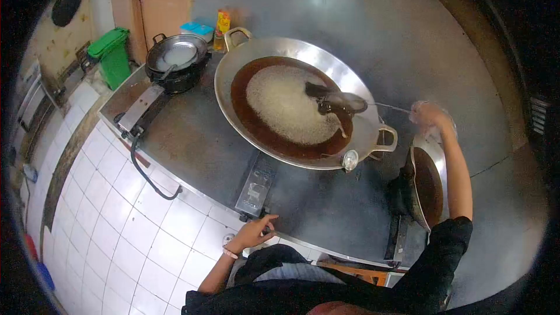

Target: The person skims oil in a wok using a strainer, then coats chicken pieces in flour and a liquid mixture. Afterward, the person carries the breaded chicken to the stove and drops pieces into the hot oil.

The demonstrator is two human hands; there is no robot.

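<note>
A large metal wok holds dark brown liquid with pale foam bubbling in its middle. My right hand, in a clear plastic glove, grips the long thin handle of a skimmer, whose blurred, dark head is over the right part of the liquid. A round dial thermometer sits at the wok's near rim. At the counter's front edge, my left hand has its fingers curled at the dark knob of the burner.
A second wok with brown liquid stands at the right. On the left burner sits a smaller black pan with a ladle. Behind are a yellow bottle and a blue-lidded box. A green bin stands beyond the counter's left end.
</note>
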